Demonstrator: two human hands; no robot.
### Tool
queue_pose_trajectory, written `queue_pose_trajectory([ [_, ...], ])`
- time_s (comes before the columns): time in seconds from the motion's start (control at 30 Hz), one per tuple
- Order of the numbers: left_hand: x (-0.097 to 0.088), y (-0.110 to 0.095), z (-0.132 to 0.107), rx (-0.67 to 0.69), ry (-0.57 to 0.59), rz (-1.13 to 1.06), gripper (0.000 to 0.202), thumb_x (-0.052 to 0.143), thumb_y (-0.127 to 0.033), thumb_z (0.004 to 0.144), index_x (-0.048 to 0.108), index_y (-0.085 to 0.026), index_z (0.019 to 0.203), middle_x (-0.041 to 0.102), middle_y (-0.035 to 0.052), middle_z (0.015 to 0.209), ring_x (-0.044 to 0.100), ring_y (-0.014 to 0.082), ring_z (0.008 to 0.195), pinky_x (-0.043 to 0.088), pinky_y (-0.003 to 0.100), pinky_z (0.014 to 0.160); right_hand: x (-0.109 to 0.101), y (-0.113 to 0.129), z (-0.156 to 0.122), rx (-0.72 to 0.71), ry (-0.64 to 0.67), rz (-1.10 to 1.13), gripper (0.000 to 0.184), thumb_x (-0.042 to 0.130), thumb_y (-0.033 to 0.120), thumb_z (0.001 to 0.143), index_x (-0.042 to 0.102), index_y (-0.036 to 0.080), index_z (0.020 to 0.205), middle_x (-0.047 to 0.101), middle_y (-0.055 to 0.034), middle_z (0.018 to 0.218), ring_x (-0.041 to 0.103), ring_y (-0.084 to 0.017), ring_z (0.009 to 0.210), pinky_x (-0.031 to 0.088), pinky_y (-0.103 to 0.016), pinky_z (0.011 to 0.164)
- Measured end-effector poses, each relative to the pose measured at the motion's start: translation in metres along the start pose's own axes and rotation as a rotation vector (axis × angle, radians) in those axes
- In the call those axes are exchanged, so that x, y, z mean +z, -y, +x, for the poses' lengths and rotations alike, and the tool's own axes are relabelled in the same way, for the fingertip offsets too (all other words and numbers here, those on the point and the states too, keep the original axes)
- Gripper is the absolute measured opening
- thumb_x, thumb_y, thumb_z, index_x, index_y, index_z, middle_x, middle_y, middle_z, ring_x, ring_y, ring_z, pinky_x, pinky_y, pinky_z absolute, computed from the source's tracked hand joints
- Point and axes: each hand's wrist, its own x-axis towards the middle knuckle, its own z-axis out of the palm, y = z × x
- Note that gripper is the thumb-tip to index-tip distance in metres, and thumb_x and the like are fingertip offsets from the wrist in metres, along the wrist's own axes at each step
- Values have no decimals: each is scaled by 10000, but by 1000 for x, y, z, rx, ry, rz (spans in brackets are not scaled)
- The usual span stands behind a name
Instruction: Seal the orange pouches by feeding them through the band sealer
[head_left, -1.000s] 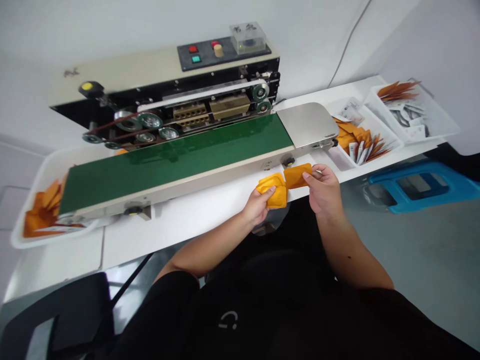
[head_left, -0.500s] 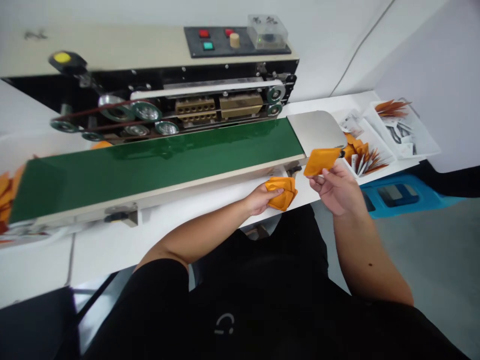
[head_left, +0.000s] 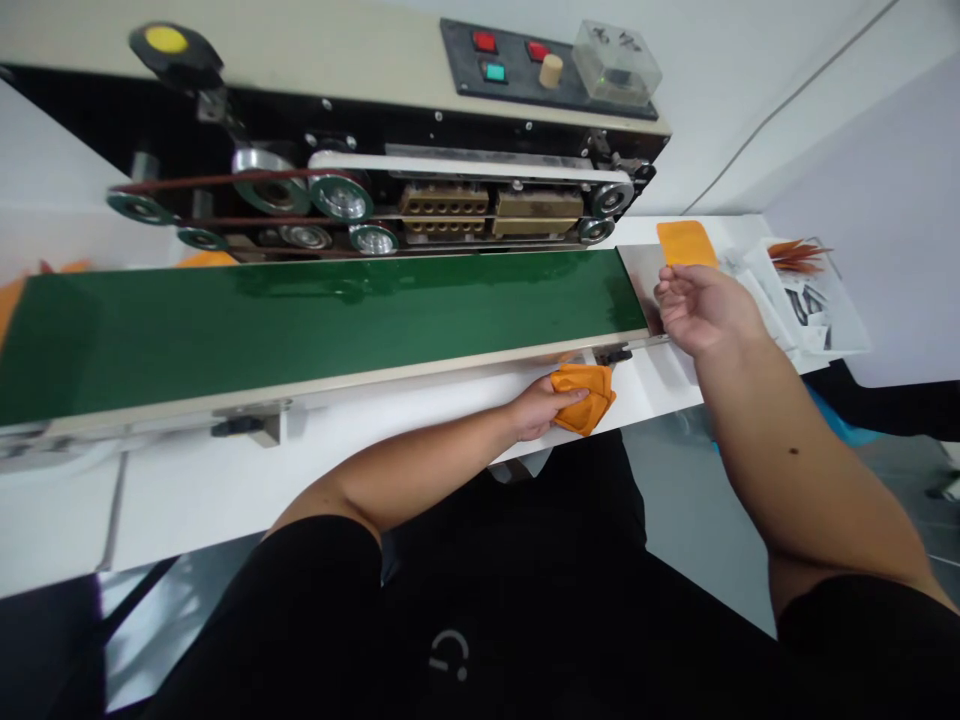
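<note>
- Step in hand, as judged: one orange pouch (head_left: 686, 243) is being presented at the right end of the green belt (head_left: 322, 315), over the metal plate (head_left: 641, 275) that adjoins it.
- Right hand (head_left: 697, 310): fingers loosely curled, tips at the pouch's near edge. Whether they pinch it or merely touch it cannot be told.
- Left hand (head_left: 536, 408): closed around a small stack of pouches (head_left: 585, 397), resting on the white table (head_left: 300, 470) just in front of the belt's right end.
- A feed onto the belt would call for the pouch lying flat, its far edge lined up with the sealing head (head_left: 487, 205) behind the belt.
- Hard to make out: the plate is partly covered by the right hand. The trays (head_left: 817, 300) right of the belt are blurred. The belt's left end is cut off.
</note>
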Motion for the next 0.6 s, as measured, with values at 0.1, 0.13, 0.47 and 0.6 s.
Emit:
queue_pose_trajectory([
  [0.1,-1,2,2,-9,-28,-13,610,1053,-361,753,782,-207,1278,820,124,1273,794,275,1144,589,502,1137,20,-7,1,46,22,1,177,660,14,958,641,166,870,698,-23,789,644,-68,586,519,-73,424],
  [0.13,-1,3,2,-11,-32,-16,607,1053,-358,755,781,-202,1275,817,125,1280,792,271,1146,581,501,1149,26,-10,1,43,39,1,178,666,12,958,642,168,875,697,-21,792,651,-70,589,528,-73,427],
  [0.47,0,1,-1,-8,17,-11,656,1073,-439,710,796,-222,1263,820,123,1293,787,271,1153,599,456,1102,68,-33,-3,13,205,-31,179,728,31,996,672,168,896,734,-16,835,747,-92,648,637,-98,541],
  [0.6,1,-2,-3,9,29,-5,644,1068,-425,725,796,-198,1263,814,143,1309,784,277,1169,576,465,1128,85,-32,-19,142,226,-54,111,710,106,1049,694,171,960,786,-33,879,783,-110,711,633,-109,534],
])
